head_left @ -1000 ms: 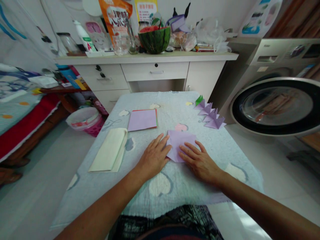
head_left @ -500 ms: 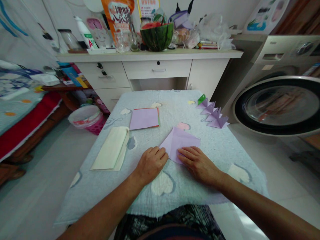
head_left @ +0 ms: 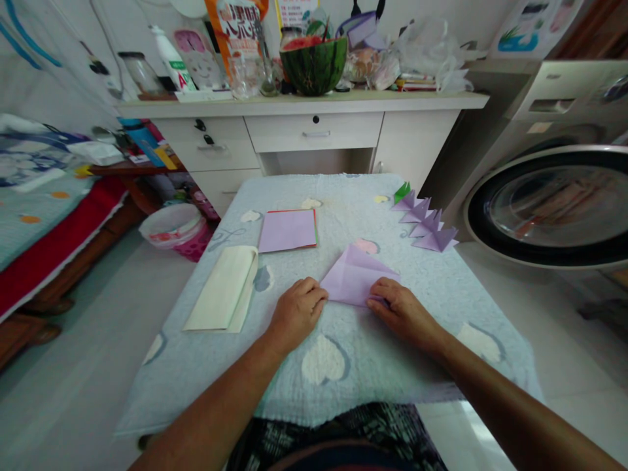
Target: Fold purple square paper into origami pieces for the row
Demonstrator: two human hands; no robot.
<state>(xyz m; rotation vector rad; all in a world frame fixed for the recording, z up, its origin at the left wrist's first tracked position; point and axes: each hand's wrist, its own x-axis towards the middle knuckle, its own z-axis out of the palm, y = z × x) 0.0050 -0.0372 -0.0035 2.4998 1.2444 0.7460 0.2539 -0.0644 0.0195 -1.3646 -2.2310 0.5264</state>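
Observation:
A sheet of purple origami paper [head_left: 350,278], partly folded, lies on the cloth-covered table with its peak pointing away from me. My left hand [head_left: 300,307] pinches its left corner between closed fingers. At the lower right edge, my right hand [head_left: 403,309] has its fingers curled on the paper; what lies beneath them is hidden. Farther off to the left rests a stack of square coloured paper [head_left: 288,230], purple on top with red and green edges showing. Folded purple paper pieces [head_left: 426,226] stand in a row at the far right, with a green one [head_left: 402,191] at the end.
A folded pale paper [head_left: 223,291] lies on the left of the table [head_left: 275,386]. Behind stands a white cabinet [head_left: 314,131] bearing a cut watermelon [head_left: 314,64]. A washing machine [head_left: 544,111] is to the right and a pink bin [head_left: 184,229] at floor level left.
My right hand has gone from lying flat on the paper to gripping its lower right edge. The paper's lower edge now looks folded up straight. The view has shifted slightly.

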